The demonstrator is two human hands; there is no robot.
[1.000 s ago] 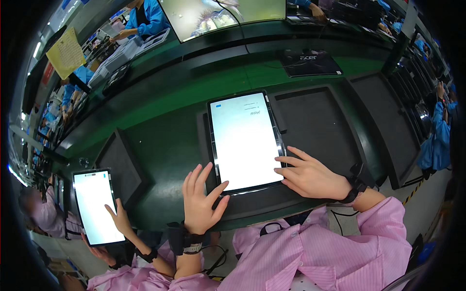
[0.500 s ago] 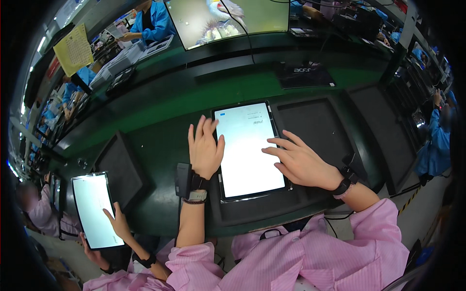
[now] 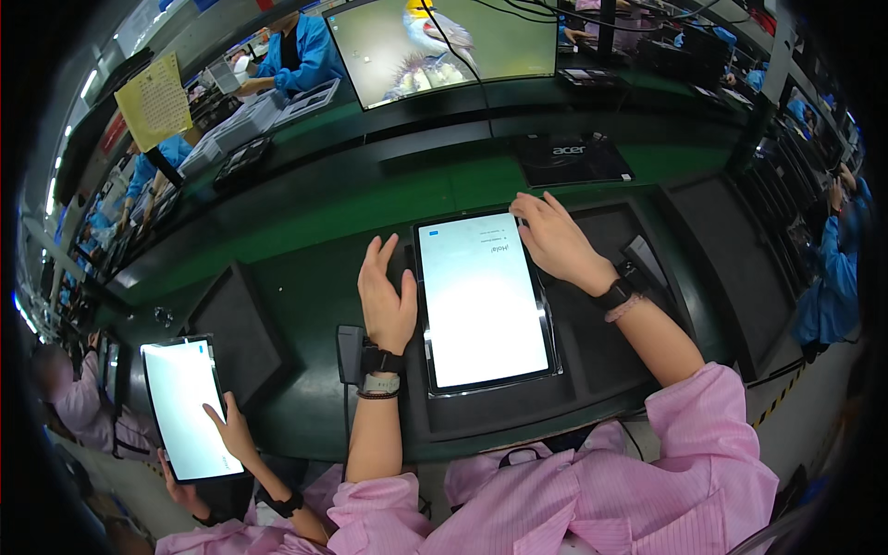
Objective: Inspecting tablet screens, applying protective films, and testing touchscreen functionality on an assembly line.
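Note:
A tablet (image 3: 481, 319) with a lit, mostly white screen lies on a black foam tray (image 3: 490, 412) in front of me. Its greeting text reads upside down from my side. Beside its left edge, my left hand (image 3: 387, 301) is open, fingers stretched away from me and thumb apart. My right hand (image 3: 560, 240) reaches to the tablet's far right corner. Its fingers are bent and bunched there; whether anything sits between them is hidden. Both wrists wear dark bands with small devices.
At my left a co-worker's hands (image 3: 236, 435) hold another lit tablet (image 3: 190, 407). A foam tray (image 3: 245, 324) lies tilted near it. Farther back are a black flat panel (image 3: 573, 159) and a monitor (image 3: 444, 51). More foam trays (image 3: 731, 250) stand at the right.
My right hand has moved from over the middle of the screen to the tablet's far right corner. My left hand has shifted slightly, its fingers now off the tablet's edge.

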